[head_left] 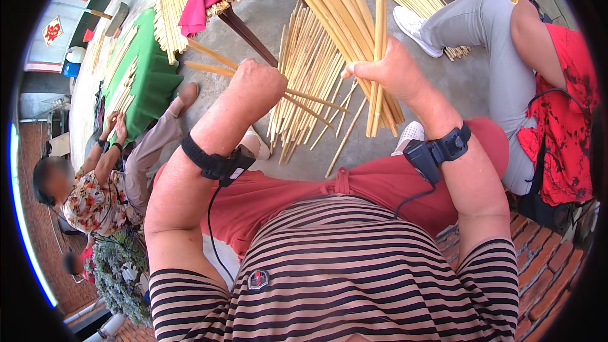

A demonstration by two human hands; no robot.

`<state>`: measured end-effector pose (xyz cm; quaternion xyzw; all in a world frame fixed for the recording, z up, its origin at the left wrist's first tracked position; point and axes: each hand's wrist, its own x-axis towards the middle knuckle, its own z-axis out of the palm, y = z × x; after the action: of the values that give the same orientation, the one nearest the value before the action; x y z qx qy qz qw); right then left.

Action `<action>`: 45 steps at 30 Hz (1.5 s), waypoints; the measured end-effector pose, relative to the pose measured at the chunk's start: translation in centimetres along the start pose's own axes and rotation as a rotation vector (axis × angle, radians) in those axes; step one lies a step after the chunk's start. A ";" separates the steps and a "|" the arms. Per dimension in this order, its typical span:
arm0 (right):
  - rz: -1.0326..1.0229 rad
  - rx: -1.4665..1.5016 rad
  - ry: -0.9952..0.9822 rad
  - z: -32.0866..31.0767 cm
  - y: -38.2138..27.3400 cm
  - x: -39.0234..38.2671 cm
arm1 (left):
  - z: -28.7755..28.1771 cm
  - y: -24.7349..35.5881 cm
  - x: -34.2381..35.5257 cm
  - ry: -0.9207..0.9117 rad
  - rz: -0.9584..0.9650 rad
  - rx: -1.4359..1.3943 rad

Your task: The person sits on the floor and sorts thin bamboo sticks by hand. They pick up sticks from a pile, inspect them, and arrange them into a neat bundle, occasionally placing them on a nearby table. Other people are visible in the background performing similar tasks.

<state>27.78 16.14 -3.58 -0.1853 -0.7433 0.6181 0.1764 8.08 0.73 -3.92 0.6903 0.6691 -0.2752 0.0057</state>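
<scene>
Across the concrete floor [446,82] spread a pile of pale sticks [307,69]. Above that floor, my right hand [389,73] gripped a thick stick bundle [335,12], thumb over it; my left hand [261,87], fisted, clutched 2 thin sticks [210,68].

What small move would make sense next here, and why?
Probably bring the left hand across so its few sticks meet the bundle in the right hand. The left fist grips only a few, the right holds many more, and the two groups are apart. Setting them on the floor pile would be possible too.
</scene>
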 end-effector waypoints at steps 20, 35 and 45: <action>0.054 0.642 -0.427 1.3 -2.2 -0.2 | -11.7 -6.9 -2.5 0.943 0.145 0.124; -0.025 0.344 -0.338 -0.9 -2.5 -1.4 | -7.2 -4.4 -0.1 1.400 -0.074 0.150; -0.110 0.568 -0.170 -2.0 -2.7 -0.4 | -7.2 1.5 2.6 0.407 0.150 -2.315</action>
<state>28.95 17.22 -0.55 -0.0358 -0.5616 0.8042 0.1914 11.99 5.66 0.67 0.3427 0.4664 0.6126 0.5383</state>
